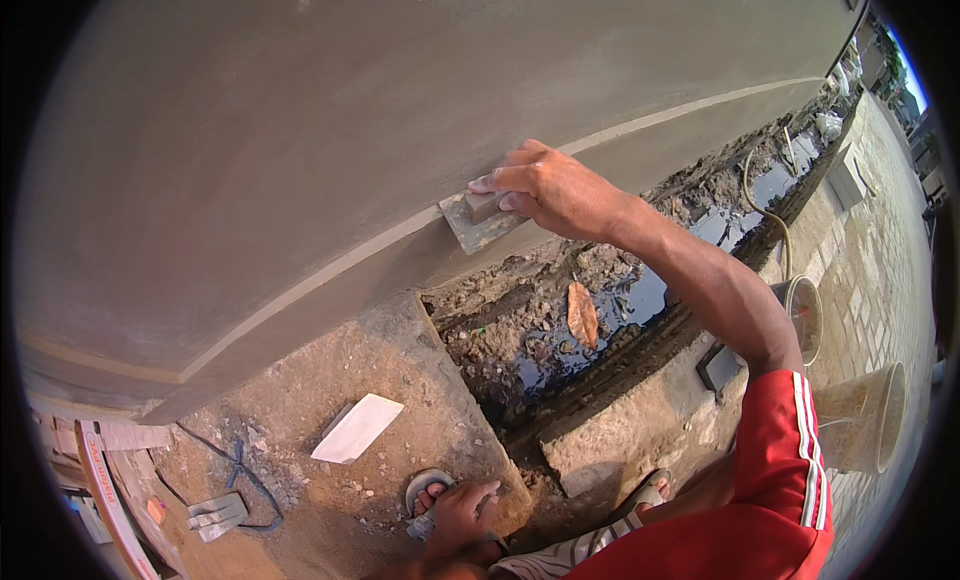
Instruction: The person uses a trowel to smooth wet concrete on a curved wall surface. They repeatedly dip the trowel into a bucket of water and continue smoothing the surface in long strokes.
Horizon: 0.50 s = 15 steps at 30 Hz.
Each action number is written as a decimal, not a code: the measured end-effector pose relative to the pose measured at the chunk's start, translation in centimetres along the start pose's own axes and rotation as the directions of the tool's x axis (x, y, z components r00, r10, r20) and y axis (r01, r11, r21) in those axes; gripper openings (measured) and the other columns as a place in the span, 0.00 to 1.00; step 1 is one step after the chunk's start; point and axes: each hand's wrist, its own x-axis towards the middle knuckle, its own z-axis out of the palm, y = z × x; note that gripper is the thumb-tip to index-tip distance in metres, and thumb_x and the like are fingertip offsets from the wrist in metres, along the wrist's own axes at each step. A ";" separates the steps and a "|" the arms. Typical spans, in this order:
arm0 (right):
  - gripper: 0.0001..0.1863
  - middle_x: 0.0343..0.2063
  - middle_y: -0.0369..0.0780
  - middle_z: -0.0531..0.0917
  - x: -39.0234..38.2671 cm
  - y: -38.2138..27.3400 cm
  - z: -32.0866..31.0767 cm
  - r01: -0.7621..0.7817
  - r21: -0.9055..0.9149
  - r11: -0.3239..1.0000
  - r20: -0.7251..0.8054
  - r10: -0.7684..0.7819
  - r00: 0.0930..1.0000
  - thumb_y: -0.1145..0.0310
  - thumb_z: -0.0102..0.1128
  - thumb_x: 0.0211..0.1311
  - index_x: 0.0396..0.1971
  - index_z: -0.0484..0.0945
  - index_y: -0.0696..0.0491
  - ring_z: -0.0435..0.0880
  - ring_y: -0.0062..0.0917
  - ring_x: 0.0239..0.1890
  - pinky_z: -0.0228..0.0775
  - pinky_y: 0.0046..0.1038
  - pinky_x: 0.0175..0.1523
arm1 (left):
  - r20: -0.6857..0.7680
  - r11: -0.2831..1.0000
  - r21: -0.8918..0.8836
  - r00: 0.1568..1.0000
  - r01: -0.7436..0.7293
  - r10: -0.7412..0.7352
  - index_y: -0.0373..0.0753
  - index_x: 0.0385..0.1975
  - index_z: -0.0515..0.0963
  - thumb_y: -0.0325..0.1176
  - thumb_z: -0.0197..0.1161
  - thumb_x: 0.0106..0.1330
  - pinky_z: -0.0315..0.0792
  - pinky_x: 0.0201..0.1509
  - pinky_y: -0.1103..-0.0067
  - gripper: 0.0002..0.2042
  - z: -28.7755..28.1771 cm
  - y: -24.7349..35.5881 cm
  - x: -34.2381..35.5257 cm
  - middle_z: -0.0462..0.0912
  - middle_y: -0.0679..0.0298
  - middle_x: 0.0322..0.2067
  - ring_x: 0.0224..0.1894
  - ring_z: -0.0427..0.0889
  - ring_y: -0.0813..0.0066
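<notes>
My right hand (pixel 545 192) is closed round the block-shaped grip of a small flat plastering float (pixel 478 230). The float's thin, stained plate lies against the pale raised ledge (pixel 345 265) on the smooth grey wall (pixel 300 130). Low in the view, my left hand (pixel 462 515) hangs beside my sandalled foot (pixel 428 492), its fingers curled. A greyish thing shows at its edge, and I cannot make out whether the hand holds it.
A muddy ditch (pixel 560 325) with dark water and a dry leaf (pixel 581 315) runs along the wall. A pale tile piece (pixel 358 429) lies on the concrete slab (pixel 390 355). Buckets (pixel 860 420) stand at right. At lower left are a second float (pixel 217 515) and boards (pixel 105 495).
</notes>
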 end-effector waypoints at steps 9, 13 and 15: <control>0.20 0.48 0.42 0.86 -8.8 14.7 -10.7 -0.282 -0.053 0.958 -0.051 0.280 0.959 0.76 0.60 0.63 0.55 0.83 0.49 0.83 0.36 0.52 0.77 0.38 0.60 | 0.087 0.997 0.035 0.994 0.063 -0.066 0.34 0.43 0.83 0.25 0.65 0.61 0.80 0.41 0.72 0.11 -0.4 0.0 -0.4 0.87 0.56 0.32 0.34 0.87 0.61; 0.21 0.42 0.39 0.86 -14.3 19.4 -14.3 -0.454 0.063 0.889 -0.203 0.457 0.866 0.79 0.62 0.61 0.56 0.82 0.54 0.84 0.27 0.45 0.78 0.32 0.51 | 0.060 0.999 0.038 0.998 0.024 -0.026 0.33 0.43 0.83 0.25 0.65 0.61 0.80 0.42 0.72 0.11 0.0 -0.5 -0.6 0.88 0.56 0.32 0.34 0.87 0.61; 0.23 0.42 0.40 0.85 -15.9 19.4 -14.0 -0.467 0.245 0.849 -0.303 0.525 0.795 0.79 0.62 0.61 0.58 0.79 0.56 0.84 0.25 0.43 0.79 0.30 0.49 | 0.011 0.999 -0.013 0.999 0.032 -0.032 0.33 0.43 0.83 0.26 0.66 0.61 0.80 0.42 0.72 0.11 0.0 -0.3 -0.6 0.88 0.56 0.32 0.34 0.87 0.61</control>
